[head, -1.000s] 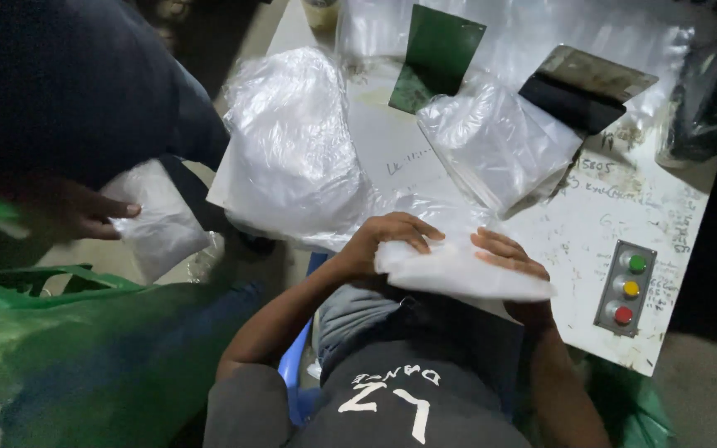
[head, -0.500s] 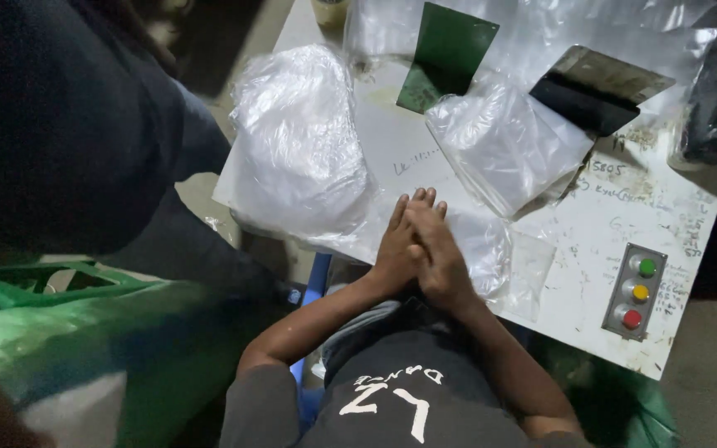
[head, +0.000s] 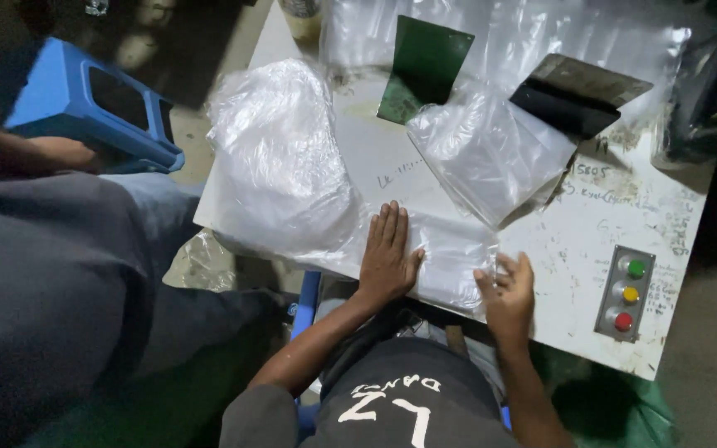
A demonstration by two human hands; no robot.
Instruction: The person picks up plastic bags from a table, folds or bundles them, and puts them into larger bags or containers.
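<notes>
One view only: head cam, looking steeply down from above the seated person, close in. Their dark shirt (head: pixel 383 406) fills the bottom edge, forearms run up-frame to the left hand (head: pixel 386 253) and right hand (head: pixel 508 290) near centre. The white table (head: pixel 665 207) sits rotated, running diagonally across the upper right. Floor shows along the left. No second view to overlap with.

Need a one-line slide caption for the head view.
Left hand flat on clear plastic bag at white table edge; right hand at its corner.
</notes>
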